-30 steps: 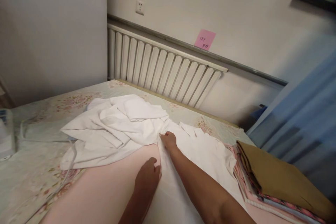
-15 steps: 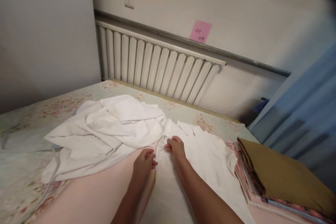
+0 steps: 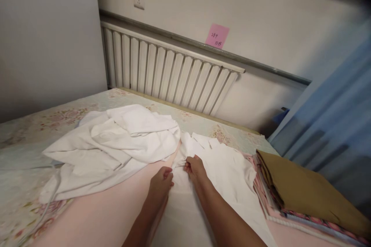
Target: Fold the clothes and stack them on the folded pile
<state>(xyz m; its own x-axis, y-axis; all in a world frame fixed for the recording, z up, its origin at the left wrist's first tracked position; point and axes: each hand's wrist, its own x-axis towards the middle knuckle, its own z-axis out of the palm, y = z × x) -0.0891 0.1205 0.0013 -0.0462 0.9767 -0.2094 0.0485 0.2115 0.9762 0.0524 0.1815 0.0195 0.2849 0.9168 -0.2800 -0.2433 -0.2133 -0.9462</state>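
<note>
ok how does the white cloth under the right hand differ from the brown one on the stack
The white cloth is spread out, bunched near the right hand; the brown cloth is folded.
The right hand pinches the white cloth; the brown cloth lies untouched atop the stack.
Both look unpatterned.

Garment (image 3: 226, 171) is wht, pad (image 3: 98, 216) pink, cover (image 3: 89, 102) lt grn w/ florals.

The left hand (image 3: 160, 183) is showing bare, and so is the right hand (image 3: 196, 168); the left forearm (image 3: 142, 222) and the right forearm (image 3: 224, 212) are going uncovered too, slim and smooth in outline, tapering toward narrow wrists (image 3: 203, 183)
</note>
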